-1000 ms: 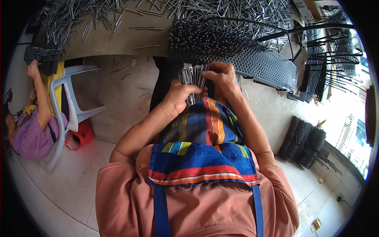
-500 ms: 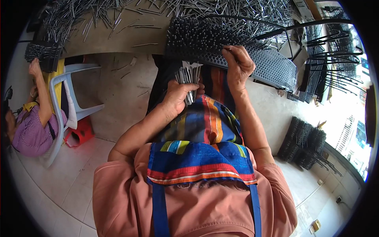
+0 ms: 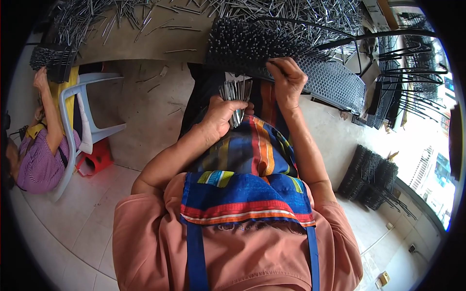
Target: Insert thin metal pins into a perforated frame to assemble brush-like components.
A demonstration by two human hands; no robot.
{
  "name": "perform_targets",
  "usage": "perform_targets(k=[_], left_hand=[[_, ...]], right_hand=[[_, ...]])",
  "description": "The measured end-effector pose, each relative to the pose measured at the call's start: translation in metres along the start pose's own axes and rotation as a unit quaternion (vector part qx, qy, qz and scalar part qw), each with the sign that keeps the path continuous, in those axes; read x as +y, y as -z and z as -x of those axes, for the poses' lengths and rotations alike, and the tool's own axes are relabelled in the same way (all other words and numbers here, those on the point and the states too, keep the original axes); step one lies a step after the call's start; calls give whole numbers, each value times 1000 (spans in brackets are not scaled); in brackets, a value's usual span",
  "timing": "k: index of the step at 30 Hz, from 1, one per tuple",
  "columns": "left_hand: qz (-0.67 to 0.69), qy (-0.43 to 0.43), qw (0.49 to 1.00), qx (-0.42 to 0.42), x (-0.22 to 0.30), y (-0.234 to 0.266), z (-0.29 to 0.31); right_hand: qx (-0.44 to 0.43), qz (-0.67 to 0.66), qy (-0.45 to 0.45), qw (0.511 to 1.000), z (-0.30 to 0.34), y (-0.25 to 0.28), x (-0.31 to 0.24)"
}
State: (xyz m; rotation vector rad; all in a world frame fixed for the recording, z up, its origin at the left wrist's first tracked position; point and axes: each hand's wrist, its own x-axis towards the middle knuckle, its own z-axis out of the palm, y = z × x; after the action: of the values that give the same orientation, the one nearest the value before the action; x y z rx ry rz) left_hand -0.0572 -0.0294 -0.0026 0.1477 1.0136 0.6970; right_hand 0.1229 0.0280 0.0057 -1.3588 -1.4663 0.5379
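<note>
My left hand (image 3: 223, 112) is wrapped round a bundle of thin metal rods (image 3: 236, 92) over my lap. Their ends fan out above my thumb. At the near edge of a black perforated rack (image 3: 335, 85), my right hand (image 3: 290, 80) is closed, with thumb and fingertips pinched together. What the pinch holds, if anything, is too small to make out. Many similar upright rods (image 3: 247, 41) fill the rack's left part, while the holes to the right of my right hand show bare.
Loose metal rods (image 3: 291, 12) lie heaped across the table (image 3: 160, 41). Black wire hooks and racks (image 3: 412, 72) stand at the right, and dark racks (image 3: 369, 177) rest on the floor. At left, another person (image 3: 46, 150) works beside a pale chair (image 3: 99, 109).
My right hand has moved slightly left along the rack's near edge, its fingers still pinched. My left hand keeps the bundle in nearly the same place.
</note>
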Motion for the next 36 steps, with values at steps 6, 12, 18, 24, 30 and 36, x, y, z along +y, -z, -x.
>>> perform_targets(k=[6, 12, 18, 24, 30, 36], left_hand=[[8, 2, 1000, 0, 2, 0, 0], [41, -10, 999, -11, 4, -3, -4], [39, -14, 998, -38, 3, -6, -6], [4, -50, 997, -56, -3, -17, -5], [-29, -83, 996, 20, -1, -3, 2], [-186, -116, 974, -52, -20, 17, 18]], right_hand=[[8, 92, -21, 995, -3, -5, -14], [13, 138, -9, 990, -9, 1, -13], [-36, 165, 21, 985, 8, 6, -18], [-174, -163, -369, 898, 28, 14, -30], [-20, -237, -369, 899, 24, 28, -25], [96, -93, -51, 990, -4, 27, -4]])
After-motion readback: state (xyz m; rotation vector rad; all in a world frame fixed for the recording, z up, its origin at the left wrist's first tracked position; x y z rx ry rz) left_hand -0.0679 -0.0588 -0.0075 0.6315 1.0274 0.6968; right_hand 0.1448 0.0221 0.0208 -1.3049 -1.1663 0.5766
